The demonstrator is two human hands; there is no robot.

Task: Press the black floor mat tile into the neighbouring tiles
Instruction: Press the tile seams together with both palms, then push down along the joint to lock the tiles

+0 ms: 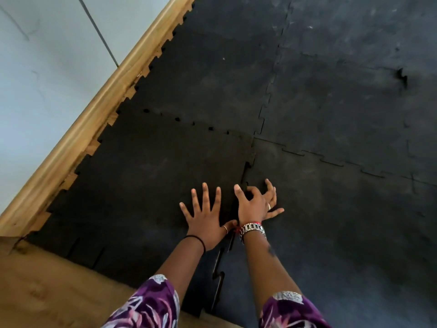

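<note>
The black mat tile (151,176) looks soft and bendy. The left hand (205,221) presses flat, fingers spread; the right hand (254,204), fingers curled, pushes its toothed edge down.

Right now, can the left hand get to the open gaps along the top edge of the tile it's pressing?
Probably yes. The left hand lies flat on the tile, and nothing sits between it and those gaps; it would just need a longer stretch forward.

My left hand (205,217) lies flat, fingers spread, on the black tile (151,185) by the wooden skirting (78,129); my right hand (256,202), fingers curled, sits on the jigsaw seam (247,166) with the neighbouring tile (331,221).
</note>
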